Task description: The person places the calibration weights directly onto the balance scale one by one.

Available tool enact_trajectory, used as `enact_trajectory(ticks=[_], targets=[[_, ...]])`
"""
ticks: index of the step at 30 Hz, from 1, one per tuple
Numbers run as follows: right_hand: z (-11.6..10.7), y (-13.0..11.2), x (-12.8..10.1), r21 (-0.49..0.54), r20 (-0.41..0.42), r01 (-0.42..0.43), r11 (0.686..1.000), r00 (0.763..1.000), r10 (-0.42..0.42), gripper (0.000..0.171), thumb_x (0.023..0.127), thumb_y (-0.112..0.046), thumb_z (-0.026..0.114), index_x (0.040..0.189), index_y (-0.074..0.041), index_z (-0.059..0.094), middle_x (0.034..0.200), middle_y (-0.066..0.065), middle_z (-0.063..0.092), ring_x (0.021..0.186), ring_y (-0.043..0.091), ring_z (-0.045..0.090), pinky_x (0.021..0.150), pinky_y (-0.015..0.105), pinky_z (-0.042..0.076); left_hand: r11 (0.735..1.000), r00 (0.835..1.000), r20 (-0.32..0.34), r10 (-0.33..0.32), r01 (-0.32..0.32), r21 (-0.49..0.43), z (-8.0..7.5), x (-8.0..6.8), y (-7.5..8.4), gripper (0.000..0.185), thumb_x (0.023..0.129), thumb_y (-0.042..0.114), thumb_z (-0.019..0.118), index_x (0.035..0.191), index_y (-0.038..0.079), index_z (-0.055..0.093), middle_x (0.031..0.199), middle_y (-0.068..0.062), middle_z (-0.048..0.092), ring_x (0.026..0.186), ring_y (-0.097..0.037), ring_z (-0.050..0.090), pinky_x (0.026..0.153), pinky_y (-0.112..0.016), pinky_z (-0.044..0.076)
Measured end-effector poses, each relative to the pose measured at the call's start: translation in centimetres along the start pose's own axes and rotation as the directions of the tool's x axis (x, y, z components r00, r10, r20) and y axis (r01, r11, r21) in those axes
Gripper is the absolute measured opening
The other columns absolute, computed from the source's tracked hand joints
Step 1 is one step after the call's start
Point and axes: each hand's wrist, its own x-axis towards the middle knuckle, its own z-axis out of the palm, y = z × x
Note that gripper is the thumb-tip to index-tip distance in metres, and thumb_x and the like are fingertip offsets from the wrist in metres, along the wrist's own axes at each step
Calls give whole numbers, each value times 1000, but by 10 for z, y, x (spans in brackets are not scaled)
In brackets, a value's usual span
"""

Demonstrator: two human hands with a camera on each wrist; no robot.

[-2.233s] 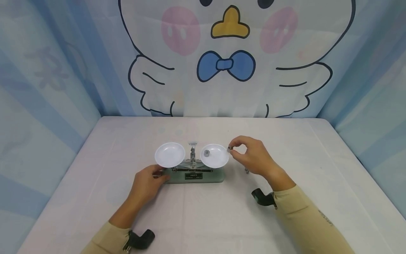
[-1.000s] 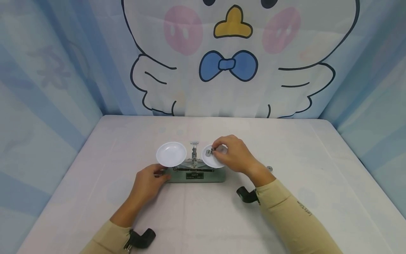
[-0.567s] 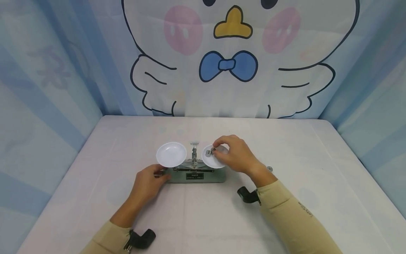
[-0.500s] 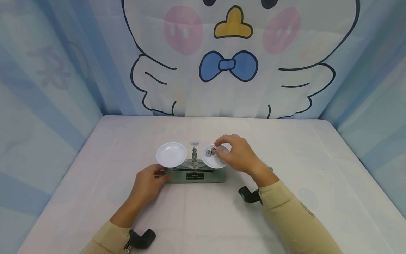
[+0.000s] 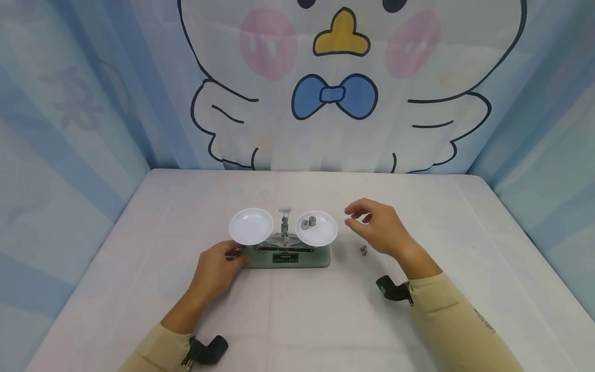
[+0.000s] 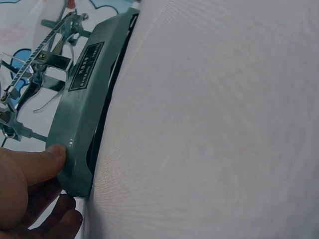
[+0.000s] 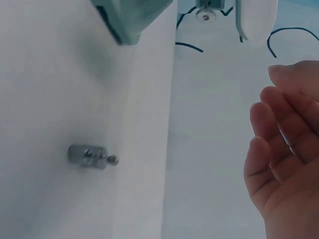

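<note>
A green balance scale [image 5: 285, 258] stands mid-table with two white pans. My left hand [image 5: 216, 271] grips the left end of its base; in the left wrist view the thumb [image 6: 42, 163] presses on the green base [image 6: 82, 99]. The left pan [image 5: 251, 226] is bare. Two small metal weights [image 5: 312, 220] stand close together on the right pan [image 5: 323, 232]. Just right of that pan, my right hand [image 5: 378, 225] hovers with loosely bent fingers, holding nothing. In the right wrist view its fingers [image 7: 266, 122] are apart from the pan.
Small shiny metal pieces [image 5: 364, 250], apparently weights, are on the white tabletop [image 5: 297, 320] below the right hand; the right wrist view shows them [image 7: 88, 155] too. A patterned curtain [image 5: 325, 139] hangs behind the table and at both sides.
My right hand has let go of the second weight on the right pan and drawn back to the right. My left hand stays on the base. The right forearm now covers a weight seen earlier.
</note>
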Motion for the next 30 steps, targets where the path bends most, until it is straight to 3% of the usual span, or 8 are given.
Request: enact_trajectory(ticks=[10,17,25,30], targets=[[0,32,-22,-47,71,-138,989,987,141,19,93,-14,69,111,-7,68,96,3,68,92,25,59,84,42,53,1000,1000,8,0,0,-6,-3,-1,1,38,88,10,75,122,-4,65,120,-20,68,109,-37,65,90,-50,56],[0,47,-27,-104,97,-128,986,986,138,14,92,-9,68,105,-6,70,93,3,68,85,23,59,78,40,53,1000,1000,11,-6,6,-6,-3,-1,3,39,88,10,75,123,-4,65,121,-19,68,110,-36,65,91,-50,55],[4,54,-26,-148,169,-172,974,966,197,15,93,-8,65,107,-8,70,105,8,68,102,30,60,93,51,52,1000,1000,10,-15,15,-2,-3,-1,4,39,88,9,75,123,-4,65,120,-19,68,109,-36,65,91,-50,55],[7,58,-26,-164,168,-149,975,970,177,14,91,-7,65,104,-8,71,103,8,69,100,30,61,92,51,52,1000,1000,9,-13,13,-7,-2,-1,3,39,88,9,75,123,-4,65,120,-19,68,109,-36,65,91,-50,55]])
